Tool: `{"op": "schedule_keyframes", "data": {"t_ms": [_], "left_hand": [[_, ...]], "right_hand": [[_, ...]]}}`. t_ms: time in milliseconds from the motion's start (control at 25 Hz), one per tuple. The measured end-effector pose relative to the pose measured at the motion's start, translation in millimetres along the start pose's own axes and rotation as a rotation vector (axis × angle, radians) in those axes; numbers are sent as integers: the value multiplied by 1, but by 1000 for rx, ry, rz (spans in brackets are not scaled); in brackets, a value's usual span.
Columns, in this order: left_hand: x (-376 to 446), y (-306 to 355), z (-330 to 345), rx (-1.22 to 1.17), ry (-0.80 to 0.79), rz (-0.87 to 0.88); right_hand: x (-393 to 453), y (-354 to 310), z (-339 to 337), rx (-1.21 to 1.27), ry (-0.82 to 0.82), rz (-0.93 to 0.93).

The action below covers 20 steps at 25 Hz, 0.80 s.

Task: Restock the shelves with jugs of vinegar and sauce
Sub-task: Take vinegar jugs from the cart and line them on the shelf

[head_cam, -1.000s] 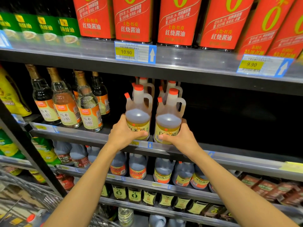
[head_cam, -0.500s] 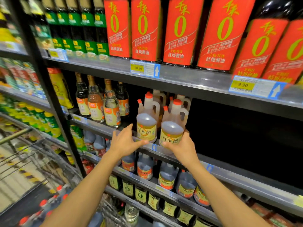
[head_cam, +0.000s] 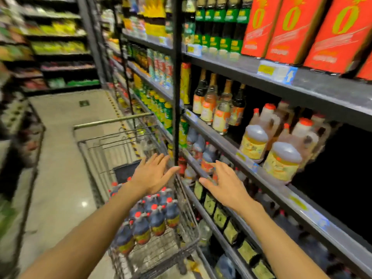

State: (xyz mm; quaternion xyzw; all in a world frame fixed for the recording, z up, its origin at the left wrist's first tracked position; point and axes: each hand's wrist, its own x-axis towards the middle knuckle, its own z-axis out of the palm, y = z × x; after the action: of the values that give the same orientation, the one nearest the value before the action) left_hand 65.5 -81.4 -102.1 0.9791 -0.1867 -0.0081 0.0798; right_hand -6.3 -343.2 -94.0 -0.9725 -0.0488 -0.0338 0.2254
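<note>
Now, through the head camera, my left hand (head_cam: 150, 175) and right hand (head_cam: 225, 186) hang apart, fingers spread, empty, above the cart (head_cam: 96, 125). The dark sauce jugs (head_cam: 150, 220) stand against its near right corner; vinegar jugs (head_cam: 280, 161) sit at the shelf's (head_cam: 267, 179) front edge. I should grip two jugs by the handles and lift straight.
</note>
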Motion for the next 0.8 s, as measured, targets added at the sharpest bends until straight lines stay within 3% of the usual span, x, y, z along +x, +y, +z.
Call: {"op": "schedule_keyframes", "data": {"t_ms": [360, 600, 800], "left_hand": [[-80, -138, 46, 5, -97, -345], [-88, -186, 109, -26, -218, -385], [-70, -204, 188, -6, -290, -394]], "right_hand": [[96, -85, 112, -29, -316, -210], [138, -109, 198, -40, -424, -297], [157, -89, 305, -85, -582, -379]]}}
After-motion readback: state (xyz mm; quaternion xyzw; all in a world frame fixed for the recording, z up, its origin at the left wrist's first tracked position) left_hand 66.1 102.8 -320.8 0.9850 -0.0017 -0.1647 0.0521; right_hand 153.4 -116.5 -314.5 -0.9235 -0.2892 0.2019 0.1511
